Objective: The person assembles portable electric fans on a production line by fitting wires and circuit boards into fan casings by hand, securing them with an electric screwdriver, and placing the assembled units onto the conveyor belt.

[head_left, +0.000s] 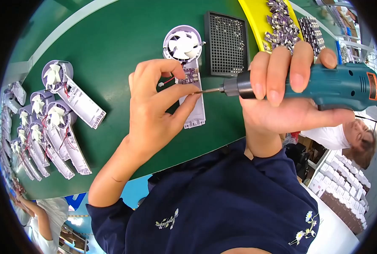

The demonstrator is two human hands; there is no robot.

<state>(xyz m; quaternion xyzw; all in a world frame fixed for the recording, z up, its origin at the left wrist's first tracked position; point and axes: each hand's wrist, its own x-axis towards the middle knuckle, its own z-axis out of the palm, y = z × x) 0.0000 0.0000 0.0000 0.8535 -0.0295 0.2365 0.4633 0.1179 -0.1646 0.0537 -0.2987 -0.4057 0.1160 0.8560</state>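
Note:
My right hand (277, 110) is wrapped round a teal electric screwdriver (341, 86), held level with its bit (210, 90) pointing left. My left hand (148, 101) pinches thumb against a finger right at the bit's tip; anything small between them is hidden. Beneath my left fingers lies an open pale-lilac handheld fan shell (195, 118), its white fan blades (183, 44) at the far end. A purple circuit board (191, 75) sits in the handle part, close to my left index finger. A red wire with a white connector (161, 84) sticks out left of it.
A black perforated tray (226, 46) with small metal screws stands behind the bit. Past it, a yellow tray (256, 25) carries many purple boards. Several open fan shells (84, 103) lie at left on the green table (112, 38). Other people are at lower left and right.

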